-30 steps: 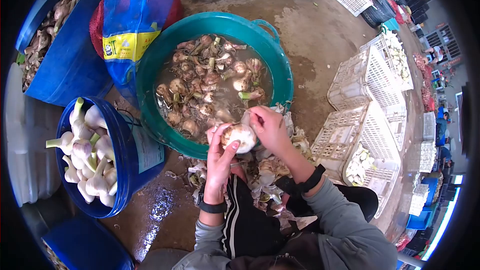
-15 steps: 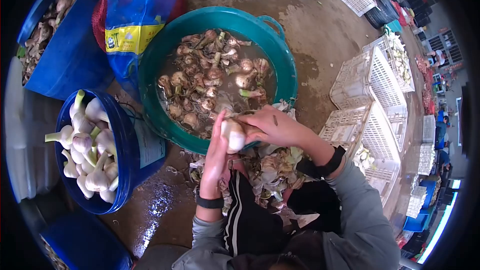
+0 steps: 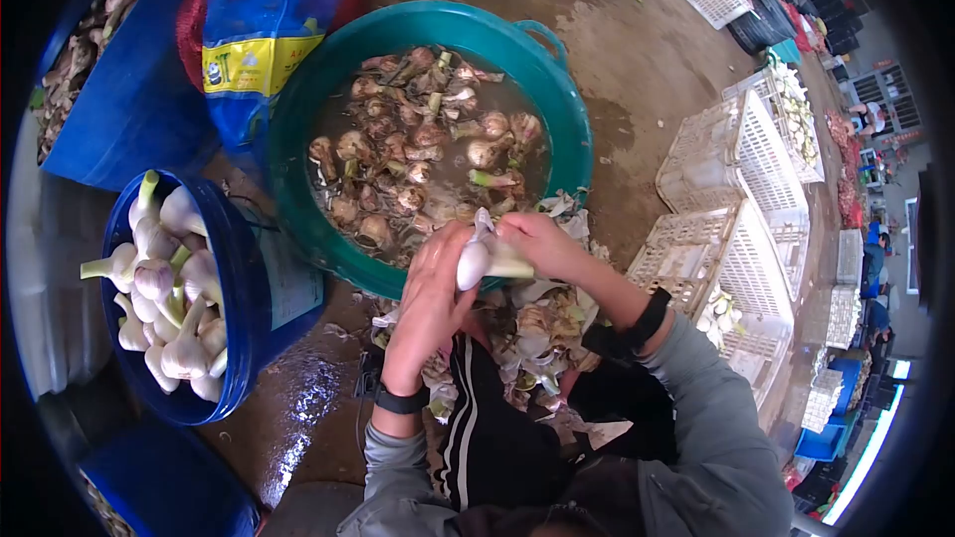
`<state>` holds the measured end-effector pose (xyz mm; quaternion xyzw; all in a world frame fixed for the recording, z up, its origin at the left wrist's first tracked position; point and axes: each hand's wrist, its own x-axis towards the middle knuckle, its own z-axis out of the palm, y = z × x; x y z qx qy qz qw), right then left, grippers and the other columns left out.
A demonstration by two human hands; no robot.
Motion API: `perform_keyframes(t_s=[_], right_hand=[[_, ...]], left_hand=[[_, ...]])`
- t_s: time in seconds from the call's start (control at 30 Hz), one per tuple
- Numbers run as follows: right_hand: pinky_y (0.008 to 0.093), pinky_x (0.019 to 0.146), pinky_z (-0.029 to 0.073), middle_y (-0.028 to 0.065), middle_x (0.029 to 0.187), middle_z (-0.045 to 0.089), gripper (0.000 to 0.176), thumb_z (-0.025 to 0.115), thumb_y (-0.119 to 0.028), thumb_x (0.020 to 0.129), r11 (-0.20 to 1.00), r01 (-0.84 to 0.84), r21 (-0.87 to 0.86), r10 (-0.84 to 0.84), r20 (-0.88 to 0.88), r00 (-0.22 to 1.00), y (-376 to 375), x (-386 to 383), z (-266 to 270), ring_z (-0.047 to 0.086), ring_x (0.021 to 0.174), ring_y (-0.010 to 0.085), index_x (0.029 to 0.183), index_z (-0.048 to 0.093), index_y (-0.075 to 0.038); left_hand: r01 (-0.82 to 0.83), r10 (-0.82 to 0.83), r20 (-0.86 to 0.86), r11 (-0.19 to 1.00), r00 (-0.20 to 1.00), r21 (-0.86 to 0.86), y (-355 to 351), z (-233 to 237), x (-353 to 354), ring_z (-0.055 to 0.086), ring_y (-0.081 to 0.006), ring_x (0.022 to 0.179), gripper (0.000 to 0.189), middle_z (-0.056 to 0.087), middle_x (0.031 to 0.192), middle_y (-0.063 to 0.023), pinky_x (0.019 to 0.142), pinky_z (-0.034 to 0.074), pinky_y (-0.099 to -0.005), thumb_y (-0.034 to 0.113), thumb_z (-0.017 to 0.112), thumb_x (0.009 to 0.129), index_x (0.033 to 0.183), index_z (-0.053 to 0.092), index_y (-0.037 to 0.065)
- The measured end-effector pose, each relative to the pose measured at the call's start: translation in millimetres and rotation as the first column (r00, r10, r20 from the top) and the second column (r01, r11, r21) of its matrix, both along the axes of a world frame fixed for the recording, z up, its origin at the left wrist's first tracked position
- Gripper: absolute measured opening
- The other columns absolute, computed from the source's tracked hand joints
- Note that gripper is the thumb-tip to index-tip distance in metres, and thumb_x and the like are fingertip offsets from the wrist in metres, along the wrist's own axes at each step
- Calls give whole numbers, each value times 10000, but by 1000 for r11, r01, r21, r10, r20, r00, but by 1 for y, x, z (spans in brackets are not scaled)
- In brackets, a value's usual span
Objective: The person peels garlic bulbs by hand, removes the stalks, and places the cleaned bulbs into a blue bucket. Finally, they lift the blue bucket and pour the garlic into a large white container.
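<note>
White and faintly purple, the garlic bulb (image 3: 474,265) is up between the two hands, over the near rim of the green tub (image 3: 580,129), with its pale stem sticking out toward the right. The left hand (image 3: 430,276) is partly closed, fingers and thumb wrapped round the bulb's side, so that one's got a proper hold of it. The right hand (image 3: 542,247) is just beside it with the fingers curled in close to a bit of skin (image 3: 483,220) poking up off the bulb; can't tell if the fingertips actually pinch it. Both wrists have dark bands on.

In the tub there's murky water with a load of brown, dirty bulbs (image 3: 428,134) sitting in it. Left of that is a blue bucket (image 3: 261,288) tilted in view, packed with clean whitish bulbs (image 3: 154,278), some with stems leaning out past the rim. Behind it there's a bigger blue bin (image 3: 139,104) and a blue mesh bag (image 3: 274,0) with a yellow label, right up by the tub.

Down between the legs it's a messy pile of papery skins (image 3: 532,333). White plastic crates (image 3: 701,154) stand off to the right, a few with pale stuff inside.
</note>
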<state>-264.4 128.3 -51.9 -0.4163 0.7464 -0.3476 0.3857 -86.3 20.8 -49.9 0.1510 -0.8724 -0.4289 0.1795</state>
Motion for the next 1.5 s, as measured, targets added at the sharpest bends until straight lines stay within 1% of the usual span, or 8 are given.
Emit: perform_keyframes(t_s=[0.37,0.43,0.53,0.77,0.93,1.1,1.3,1.5], right_hand=[[174,474,367,-10,761,580,231,527,-206,934,962,266,56,-169,889,425,-6,28,-5,491,547,37,1072,579,-28],[193,523,419,9,815,602,245,514,-197,944,953,302,-8,-111,921,374,-9,25,-8,536,612,62,1103,563,-17],[260,701,487,59,935,642,271,482,-193,963,942,244,-232,-119,449,886,-19,46,-3,592,796,112,1131,548,9],[323,628,451,167,735,558,157,529,-139,912,986,-167,-10,167,-40,985,19,40,57,575,673,260,929,566,13],[411,587,489,109,703,581,96,562,-147,797,743,-612,271,626,-605,492,67,-8,-21,608,659,314,801,593,-56],[403,615,517,117,791,642,168,521,-108,770,928,-371,-37,139,-889,436,-64,-109,-72,631,711,306,889,630,-62],[409,744,512,131,859,639,171,565,-134,755,919,-97,383,383,-805,452,-90,-117,-169,633,824,309,906,623,-76],[392,835,486,169,1066,613,327,551,-59,795,968,-154,-197,61,-409,911,-60,-32,-27,582,993,372,1119,537,-11]], left_hand=[[334,231,-349,102,908,937,-3,-61,8,312,-214,1314,831,253,1462,-105,1081,268,-353,99,651,846,1480,114,126],[-59,292,-223,717,930,695,6,-52,7,174,-262,1385,831,125,1518,-116,1118,188,-387,174,664,841,1476,130,114],[-289,308,-255,951,917,108,12,-25,3,312,-259,1327,575,265,1464,-142,1082,274,-371,144,672,817,1318,415,29],[39,806,-429,454,408,890,-33,23,26,473,-252,1203,373,568,1127,-100,1027,360,-457,435,532,905,994,536,73],[-831,685,-613,550,394,81,-95,102,118,526,-254,1129,394,565,1150,-165,927,460,-407,344,508,947,1166,514,17],[-455,807,-169,135,566,-880,-128,142,155,339,-380,1291,494,443,1340,-172,1055,293,-474,217,603,870,1327,454,104],[-475,462,-120,874,878,-107,-34,93,60,496,-271,1152,434,558,1167,-130,1003,360,-393,6,563,803,1233,518,33],[-71,430,18,108,903,992,7,-13,-25,573,-240,1009,535,537,1145,-138,874,495,-382,377,391,986,1376,301,22]])
